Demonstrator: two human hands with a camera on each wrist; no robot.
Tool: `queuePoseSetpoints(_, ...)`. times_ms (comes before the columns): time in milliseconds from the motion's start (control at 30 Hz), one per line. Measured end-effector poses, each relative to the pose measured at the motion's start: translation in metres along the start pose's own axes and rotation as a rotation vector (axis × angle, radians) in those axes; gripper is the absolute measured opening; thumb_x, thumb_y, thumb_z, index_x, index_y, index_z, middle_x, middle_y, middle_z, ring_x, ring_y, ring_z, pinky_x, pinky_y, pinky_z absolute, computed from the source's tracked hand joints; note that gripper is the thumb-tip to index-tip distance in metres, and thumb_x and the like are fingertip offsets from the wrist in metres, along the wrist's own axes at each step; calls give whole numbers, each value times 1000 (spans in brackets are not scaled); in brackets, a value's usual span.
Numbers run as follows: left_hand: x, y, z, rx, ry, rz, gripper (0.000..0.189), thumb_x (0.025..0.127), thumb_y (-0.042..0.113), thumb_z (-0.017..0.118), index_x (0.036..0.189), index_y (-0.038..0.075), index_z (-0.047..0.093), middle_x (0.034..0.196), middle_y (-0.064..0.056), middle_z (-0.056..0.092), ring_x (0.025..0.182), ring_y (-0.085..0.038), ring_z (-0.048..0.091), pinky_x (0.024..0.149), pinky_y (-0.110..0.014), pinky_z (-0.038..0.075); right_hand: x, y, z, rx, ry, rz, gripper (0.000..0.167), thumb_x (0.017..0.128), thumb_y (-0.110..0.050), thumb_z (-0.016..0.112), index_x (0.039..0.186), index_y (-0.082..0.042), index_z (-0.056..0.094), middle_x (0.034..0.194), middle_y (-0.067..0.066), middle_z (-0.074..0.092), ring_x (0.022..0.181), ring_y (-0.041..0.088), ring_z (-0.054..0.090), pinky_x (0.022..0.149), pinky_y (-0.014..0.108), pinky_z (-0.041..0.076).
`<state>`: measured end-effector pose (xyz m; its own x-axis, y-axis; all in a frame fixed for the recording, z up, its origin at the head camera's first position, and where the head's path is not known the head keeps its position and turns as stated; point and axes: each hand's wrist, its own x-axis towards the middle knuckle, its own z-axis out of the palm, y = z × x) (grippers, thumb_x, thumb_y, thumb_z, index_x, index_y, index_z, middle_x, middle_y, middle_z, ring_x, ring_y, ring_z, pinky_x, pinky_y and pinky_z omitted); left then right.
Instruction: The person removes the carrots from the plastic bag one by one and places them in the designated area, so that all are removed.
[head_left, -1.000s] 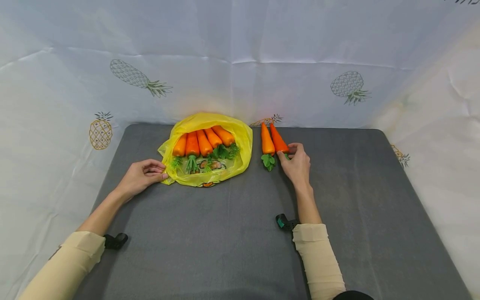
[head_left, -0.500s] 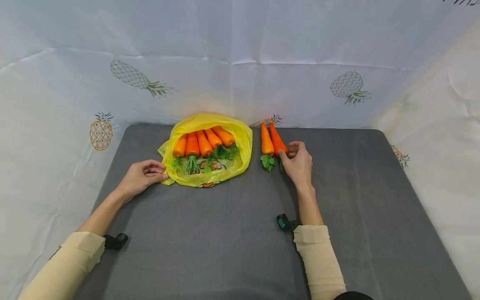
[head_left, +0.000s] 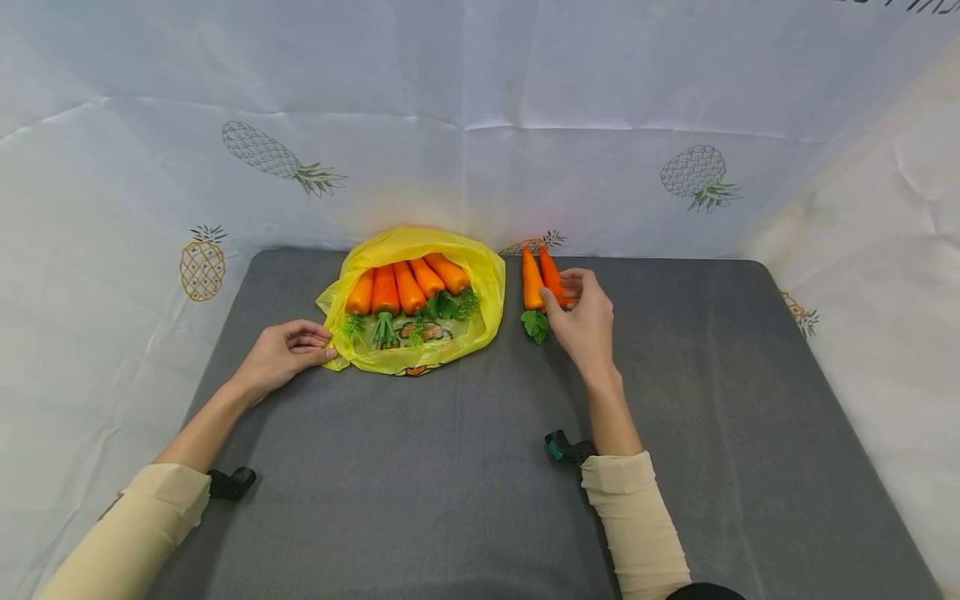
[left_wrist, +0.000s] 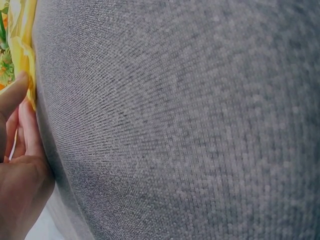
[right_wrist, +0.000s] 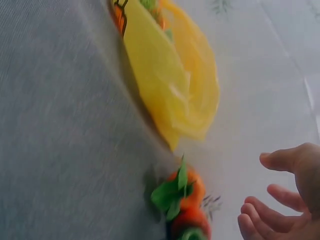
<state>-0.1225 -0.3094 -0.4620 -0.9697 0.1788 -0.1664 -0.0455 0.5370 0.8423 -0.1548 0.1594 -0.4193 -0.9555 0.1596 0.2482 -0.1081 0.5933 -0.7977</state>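
Observation:
A yellow plastic bag (head_left: 491,304) lies with its mouth toward me, several orange carrots (head_left: 385,287) with green tops side by side inside. At its left corner my left hand (head_left: 288,354) pinches the bag's edge between thumb and fingers; the left wrist view shows the thumb on the yellow film (left_wrist: 22,55). Right of the bag lie two loose carrots, a left one (head_left: 532,283) and a redder right one (head_left: 551,271). Over the right carrot hovers my right hand (head_left: 585,321), covering its lower end. In the right wrist view its fingers (right_wrist: 270,217) are spread apart from both carrots.
A grey cloth-covered table (head_left: 465,475) carries everything. Behind it hangs a white curtain (head_left: 487,183) printed with pineapples, close to the bag and the carrot tips. Black wrist cameras sit at both sleeves.
My right hand has let go of the right carrot's lower end and moved up and left over it. That carrot sits slightly nearer the left one. The left hand and bag have not moved.

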Motion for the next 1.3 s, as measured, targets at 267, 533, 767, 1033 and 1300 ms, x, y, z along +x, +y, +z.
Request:
queuePoseSetpoints(267, 1, 0, 0, -2, 1, 4, 40, 100, 22, 82, 128, -2, 69, 107, 3, 75, 92, 7, 70, 79, -15, 61, 0, -21, 13, 33, -32, -103, 44, 100, -20, 80, 133, 2, 64, 126, 23, 72, 111, 39, 71, 97, 54, 62)
queuePoseSetpoints(533, 1, -1, 0, -3, -3, -2, 40, 100, 23, 82, 129, -2, 69, 105, 6, 75, 91, 7, 70, 78, -16, 61, 9, -39, 34, -2, -123, -181, 38, 101, -20, 79, 130, 1, 66, 121, 22, 73, 108, 40, 71, 93, 52, 62)
queuePoseSetpoints(767, 1, -1, 0, 3, 2, -5, 41, 100, 23, 82, 128, -2, 69, 107, 3, 76, 91, 7, 70, 78, -15, 61, 15, -46, 52, 40, -191, -190, 40, 102, -21, 78, 133, 2, 65, 125, 25, 73, 108, 38, 71, 94, 51, 63)
queuePoseSetpoints(1033, 0, 1, 1, 8, -2, -15, 41, 100, 23, 82, 129, -2, 69, 112, -7, 76, 91, 7, 70, 78, -16, 61, 20, -46, 74, 60, -240, -199, 39, 102, -17, 77, 132, 5, 64, 125, 24, 72, 111, 39, 72, 97, 50, 63)
queuePoseSetpoints(1300, 0, 0, 0, 5, -1, -7, 40, 100, 23, 82, 129, -2, 69, 110, -7, 76, 91, 6, 70, 77, -17, 61, 28, -47, 92, -13, -304, -229, 35, 104, -19, 75, 132, 0, 65, 125, 20, 72, 114, 39, 72, 99, 50, 61)
